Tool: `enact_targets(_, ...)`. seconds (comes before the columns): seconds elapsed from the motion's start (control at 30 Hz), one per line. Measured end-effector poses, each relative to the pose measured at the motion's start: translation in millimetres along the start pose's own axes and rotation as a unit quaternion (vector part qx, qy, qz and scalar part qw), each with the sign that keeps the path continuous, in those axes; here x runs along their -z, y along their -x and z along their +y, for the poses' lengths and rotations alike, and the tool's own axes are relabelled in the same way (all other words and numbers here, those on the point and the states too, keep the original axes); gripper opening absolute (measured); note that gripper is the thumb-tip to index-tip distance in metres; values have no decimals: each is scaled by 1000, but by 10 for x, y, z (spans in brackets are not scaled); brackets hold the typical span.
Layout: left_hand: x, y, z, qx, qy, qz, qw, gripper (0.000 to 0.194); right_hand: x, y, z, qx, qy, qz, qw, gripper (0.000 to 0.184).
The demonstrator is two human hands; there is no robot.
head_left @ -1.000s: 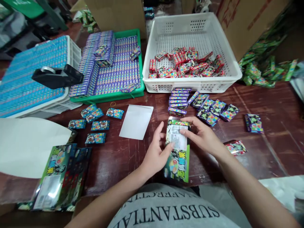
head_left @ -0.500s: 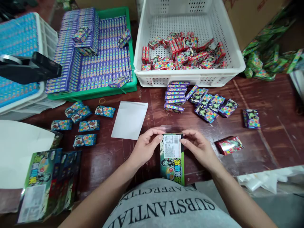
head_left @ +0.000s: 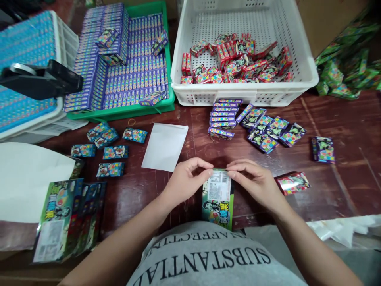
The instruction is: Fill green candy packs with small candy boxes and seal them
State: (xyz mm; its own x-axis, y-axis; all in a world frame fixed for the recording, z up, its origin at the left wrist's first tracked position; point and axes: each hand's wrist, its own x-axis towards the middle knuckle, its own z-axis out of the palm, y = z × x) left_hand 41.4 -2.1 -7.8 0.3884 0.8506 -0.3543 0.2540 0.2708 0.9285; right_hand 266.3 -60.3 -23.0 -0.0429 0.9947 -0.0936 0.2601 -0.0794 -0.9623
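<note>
- Head view: you're pinching the green packet's (head_left: pixel 218 198) top edge, left hand (head_left: pixel 184 180) and right hand (head_left: pixel 256 182) closing on it from either side.
- Packet's sitting at table (head_left: pixel 342 178) edge, long axis running twd your chest, both hands equally near.

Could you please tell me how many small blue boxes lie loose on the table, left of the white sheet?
6: two overlapping, one nearest the white sheet, one leftmost, one central, one in front. Others may hide beneath.

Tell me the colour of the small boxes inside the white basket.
Mostly red small boxes, clearest in the head view.
</note>
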Motion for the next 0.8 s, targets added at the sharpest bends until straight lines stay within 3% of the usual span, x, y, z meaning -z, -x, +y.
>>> enact_targets(0.13,17,-45,89,3,-14,-5,1000,11,-10,-103,-108,-97,-34,21,994,18)
enact_targets(0.2,55,-41,117,8,-13,-26,1000,14,16,-111,-122,-112,-40,4,993,20)
enact_targets(0.37,144,78,53,-17,21,-68,997,16,176,-34,-89,-63,-17,-78,995,20)
enact_targets(0.47,164,125,-26,-55,12,-62,997,15,171,-214,-111,-6,38,-120,992,27)
enact_targets(0.53,184,133,-57,-58,-1,-56,997,16,11,-520,-197,49,93,-124,987,28)
enact_targets(0.63,255,165,-72,-66,-14,-43,997,18,-456,-1148,-401,104,196,-78,972,27)
enact_targets(0.73,391,253,-105,-95,-50,-19,994,12,-952,-1708,-541,94,325,-76,938,28)
enact_targets(0.8,504,321,-162,-111,-90,7,990,10,-1168,-1915,-554,83,362,-85,925,23)
